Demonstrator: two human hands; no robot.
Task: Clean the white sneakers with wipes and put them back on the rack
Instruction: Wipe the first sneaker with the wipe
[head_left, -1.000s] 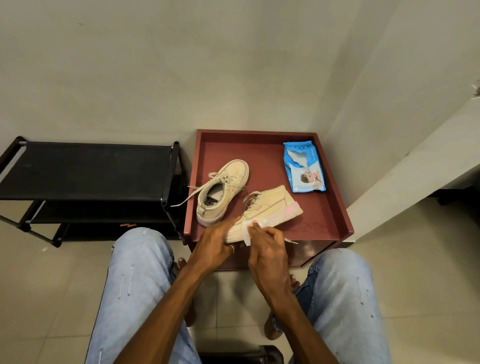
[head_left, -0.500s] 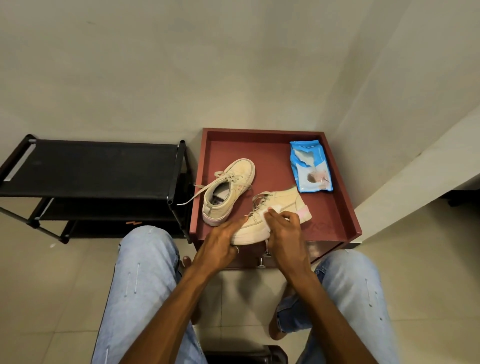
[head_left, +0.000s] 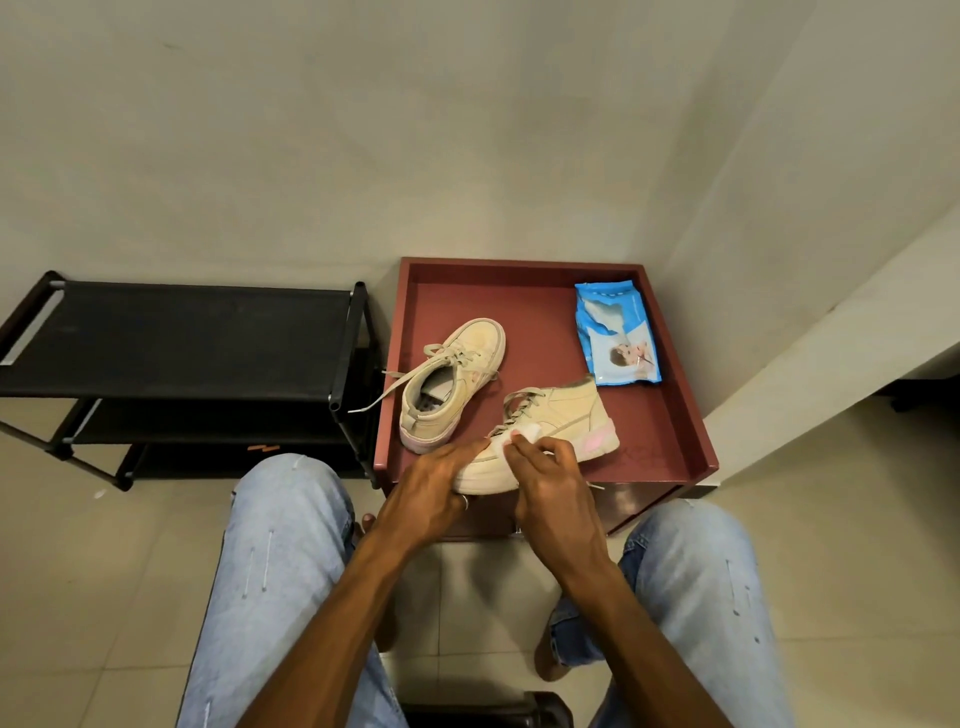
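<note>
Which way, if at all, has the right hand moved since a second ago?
Yes. The right hand and wipe moved up the sneaker, from sole to laces, away from the table's near rim.

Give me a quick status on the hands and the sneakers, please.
Left hand grips near sneaker at toe; right hand pinches wipe against its side. Other sneaker sits untouched on red table. Nothing between table and rack.

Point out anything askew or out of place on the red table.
The lace of the far sneaker hangs loose over the table's left rim toward the rack. The wipes pack has its flap peeled open. The near sneaker is tipped only because the left hand grips it while the right hand holds a wipe to it.
</note>
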